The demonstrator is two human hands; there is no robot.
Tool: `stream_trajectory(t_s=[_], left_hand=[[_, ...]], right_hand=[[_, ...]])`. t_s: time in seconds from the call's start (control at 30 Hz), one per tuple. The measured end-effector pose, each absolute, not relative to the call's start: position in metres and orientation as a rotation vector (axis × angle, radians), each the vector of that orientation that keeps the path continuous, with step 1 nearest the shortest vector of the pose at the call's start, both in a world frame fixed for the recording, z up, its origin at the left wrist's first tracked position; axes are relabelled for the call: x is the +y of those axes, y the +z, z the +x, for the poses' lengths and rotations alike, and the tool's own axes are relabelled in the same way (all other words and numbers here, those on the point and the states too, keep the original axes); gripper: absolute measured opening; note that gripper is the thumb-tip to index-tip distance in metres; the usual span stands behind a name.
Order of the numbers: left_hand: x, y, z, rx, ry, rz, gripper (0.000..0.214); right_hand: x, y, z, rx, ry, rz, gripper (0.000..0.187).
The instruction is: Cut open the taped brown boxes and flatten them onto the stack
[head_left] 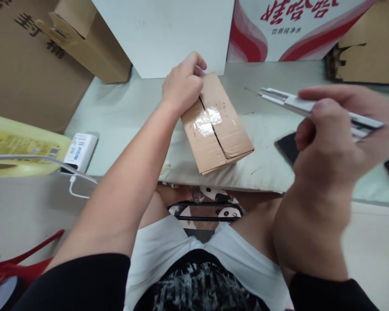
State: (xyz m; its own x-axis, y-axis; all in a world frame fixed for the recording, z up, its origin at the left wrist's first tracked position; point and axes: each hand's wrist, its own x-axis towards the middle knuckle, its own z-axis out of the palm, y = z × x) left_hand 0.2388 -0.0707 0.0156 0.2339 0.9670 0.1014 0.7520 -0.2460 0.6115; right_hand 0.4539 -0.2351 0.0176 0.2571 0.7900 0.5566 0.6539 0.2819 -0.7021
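A small brown cardboard box (227,116) lies at a slant on the pale green covered surface, with shiny clear tape across its middle seam. My left hand (184,82) grips its far left end, the fingers curled at the edge and partly hidden. Off to the right and above the surface, my right hand (333,138) is closed round a white utility knife (294,104). The knife's thin blade is out and points left toward the box, apart from it. My right hand is somewhat blurred.
Behind stand a white box (168,34), a red-and-white carton (288,43) and brown cartons (106,52). At left are a yellow container (26,142) and a white power bank (81,151) with a cable. A dark flat object (287,149) lies under my right hand.
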Motion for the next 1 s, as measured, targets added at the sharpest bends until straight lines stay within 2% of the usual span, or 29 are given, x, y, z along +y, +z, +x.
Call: stream_trajectory(t_s=[0.17,0.3,0.53,0.63,0.73,0.83,0.9,1.0], left_hand=[[-0.069,0.015,0.239,1.539,0.668,2.036,0.025],[-0.065,0.012,0.237,1.482,0.715,2.016,0.029],[-0.066,0.013,0.237,1.531,0.676,2.052,0.037],[-0.068,0.013,0.237,1.531,0.614,2.065,0.042],[-0.064,0.009,0.236,1.495,0.63,2.08,0.044],[-0.059,0.004,0.235,1.458,0.651,2.107,0.048],[-0.057,0.002,0.235,1.433,0.68,2.102,0.047],[-0.056,0.001,0.235,1.414,0.744,2.058,0.04]], right_hand=[[-0.211,-0.014,0.448,-1.229,0.16,-1.52,0.022],[-0.199,-0.033,0.452,-1.363,0.242,-1.743,0.034],[-0.195,-0.04,0.443,-1.815,0.616,-2.216,0.059],[-0.195,-0.04,0.444,-1.846,0.736,-2.254,0.06],[-0.196,-0.038,0.446,-1.813,0.731,-2.163,0.05],[-0.202,-0.029,0.447,-1.661,0.609,-1.855,0.045],[-0.209,-0.019,0.446,-1.697,0.591,-1.574,0.047],[-0.219,-0.008,0.441,-1.968,0.63,-1.273,0.058]])
